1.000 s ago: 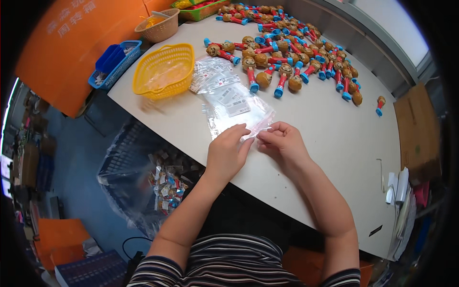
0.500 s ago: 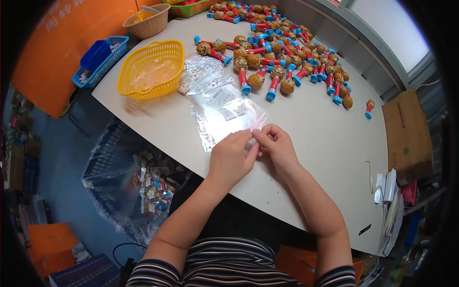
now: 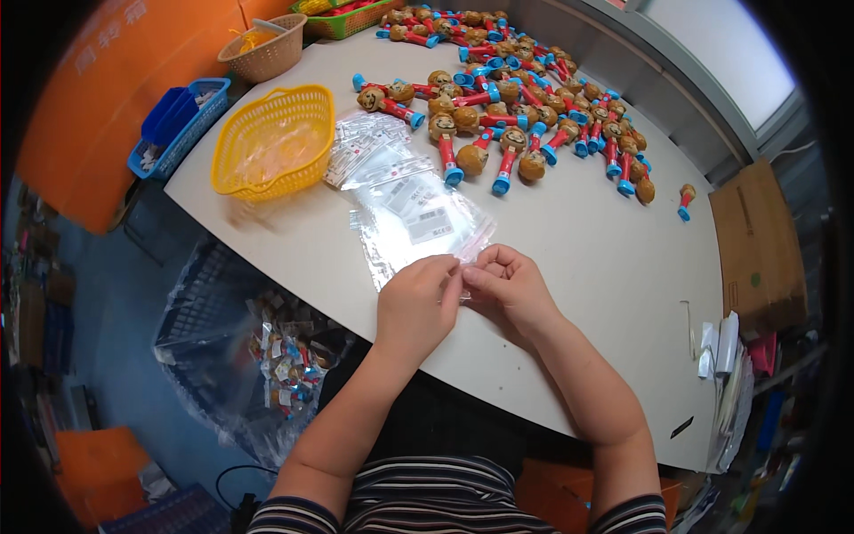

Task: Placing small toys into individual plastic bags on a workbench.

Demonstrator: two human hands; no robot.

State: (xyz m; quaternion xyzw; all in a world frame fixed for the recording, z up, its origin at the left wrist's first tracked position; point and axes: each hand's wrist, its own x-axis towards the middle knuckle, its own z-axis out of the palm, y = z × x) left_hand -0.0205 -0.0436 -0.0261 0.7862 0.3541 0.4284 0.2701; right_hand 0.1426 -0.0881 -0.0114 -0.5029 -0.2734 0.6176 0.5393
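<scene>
**Two-handed fingertip work at the edge of a clear bag**

The left hand (image 3: 418,298) is nearly closed, its thumb drawn up to the index finger; whether film lies between them cannot be told. The right hand (image 3: 514,287) is curled, thumb against forefinger in a narrow pinch on the near corner of a clear bag (image 3: 378,242). The fingertips of the two hands almost meet. The bag lies flat on the table (image 3: 605,294), close to its near edge, a printed slip (image 3: 431,226) showing on it. Beyond it, partly overlapped, fans a pile of printed packets (image 3: 369,147); just left stands a yellow basket (image 3: 267,190) with clear film inside. Farther back spreads a heap of red-and-blue figures (image 3: 510,160) with round brown heads, one lone figure (image 3: 685,203) lying apart at right. Below the table edge, a blue crate (image 3: 200,298) lined with clear plastic contains filled packets (image 3: 289,367).

Likely faults: thin, slick film may cling, so that two layers are pinched as one; a hard pull could tear the corner; a sideways drag could disturb the overlapping pile; and glare on the film may hide its edge.
</scene>
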